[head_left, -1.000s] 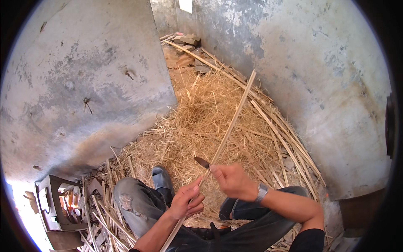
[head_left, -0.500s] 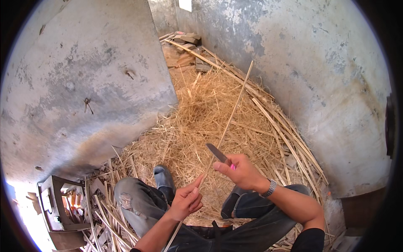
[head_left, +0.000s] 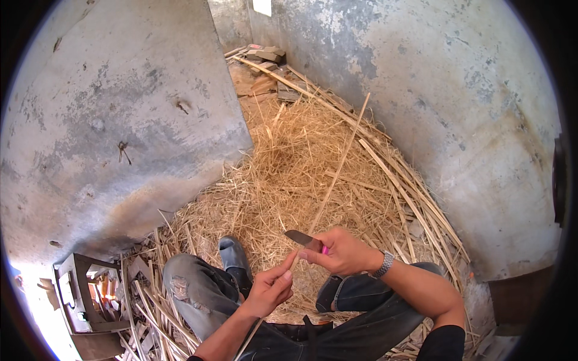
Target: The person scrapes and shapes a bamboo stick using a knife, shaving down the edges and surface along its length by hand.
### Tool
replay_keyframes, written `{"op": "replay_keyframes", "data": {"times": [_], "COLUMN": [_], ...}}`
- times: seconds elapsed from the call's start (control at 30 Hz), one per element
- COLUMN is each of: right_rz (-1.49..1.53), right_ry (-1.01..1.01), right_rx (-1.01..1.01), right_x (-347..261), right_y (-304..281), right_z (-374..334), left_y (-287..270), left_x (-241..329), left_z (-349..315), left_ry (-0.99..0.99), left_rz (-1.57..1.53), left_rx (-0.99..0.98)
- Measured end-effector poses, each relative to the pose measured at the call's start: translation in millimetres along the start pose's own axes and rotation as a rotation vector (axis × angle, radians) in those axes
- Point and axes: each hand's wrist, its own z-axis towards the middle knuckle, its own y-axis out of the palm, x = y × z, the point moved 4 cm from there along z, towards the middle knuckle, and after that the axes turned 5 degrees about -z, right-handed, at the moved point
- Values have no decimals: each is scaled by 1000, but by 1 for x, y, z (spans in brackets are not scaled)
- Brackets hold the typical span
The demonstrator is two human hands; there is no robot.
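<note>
My left hand (head_left: 269,291) is closed round a long thin strip (head_left: 340,165), which looks like bamboo. The strip slants from my lap up past my right hand toward the far right. In my right hand (head_left: 346,251) is a knife (head_left: 303,239) with a dark blade and a bit of pink at its handle. The blade points left and lies across the strip, just beyond my left fingertips. My right thumb is close to the strip; whether it presses on it I cannot tell.
Straw-like shavings (head_left: 283,156) cover the floor. Long strips (head_left: 415,186) lie along the right wall (head_left: 469,120), and more are heaped at lower left. A grey wall (head_left: 150,90) stands at left, above a dark frame (head_left: 90,295). Wood pieces (head_left: 265,57) lie at the back.
My right hand and the knife have moved down and slightly left along the strip, closer to my left hand. The strip's far end has shifted a little right and down.
</note>
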Motion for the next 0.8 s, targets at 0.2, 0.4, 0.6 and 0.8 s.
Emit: {"op": "replay_keyframes", "data": {"times": [0.2,0.4,0.6,0.8], "right_rz": [27,-31,-33,-152], "right_ry": [-137,-273,24,105], "right_rx": [61,213,217,685], "right_x": [-12,-31,-20,-28], "right_y": [-1,2,-13,-61], "right_z": [-2,-1,1,-5], "left_y": [10,13,16,-3], "left_x": [9,9,11,7], "left_z": [-3,-8,-1,-5], "left_ry": [-195,-313,-222,-152], "left_rz": [-312,-686,-352,-303], "left_rx": [-62,-148,-44,40]}}
